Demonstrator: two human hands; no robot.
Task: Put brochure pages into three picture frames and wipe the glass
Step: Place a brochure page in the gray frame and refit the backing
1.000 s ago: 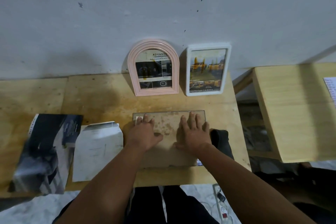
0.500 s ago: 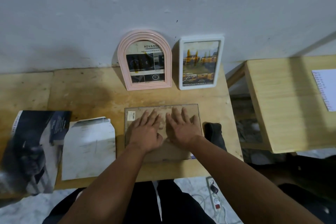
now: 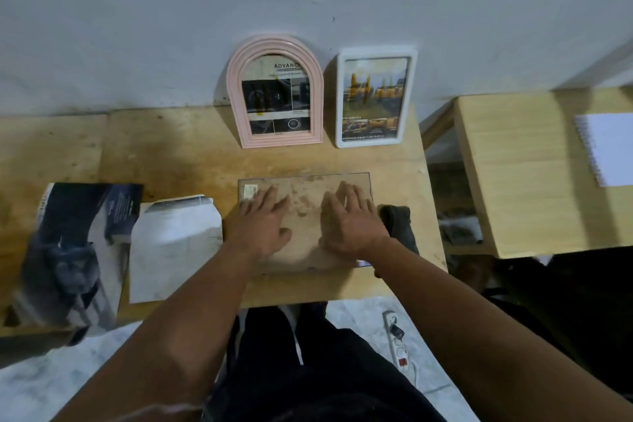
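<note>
A third frame (image 3: 305,188) lies face down on the wooden table (image 3: 178,147), its brown backing board up with a small label at the top left corner. My left hand (image 3: 262,224) and my right hand (image 3: 349,221) press flat on that board, fingers spread, holding nothing. A pink arched frame (image 3: 275,98) and a white rectangular frame (image 3: 375,96) lean against the wall behind, each with a brochure page inside. A dark cloth (image 3: 399,226) lies just right of my right hand.
The open brochure (image 3: 75,250) and a cut page (image 3: 174,247) lie at the left of the table. A second wooden table (image 3: 534,175) with a spiral notepad (image 3: 608,149) stands to the right. A power strip (image 3: 395,336) lies on the floor.
My hands have slid apart on the backing board, the left toward its left edge and the right toward its right edge, after being close together at the middle.
</note>
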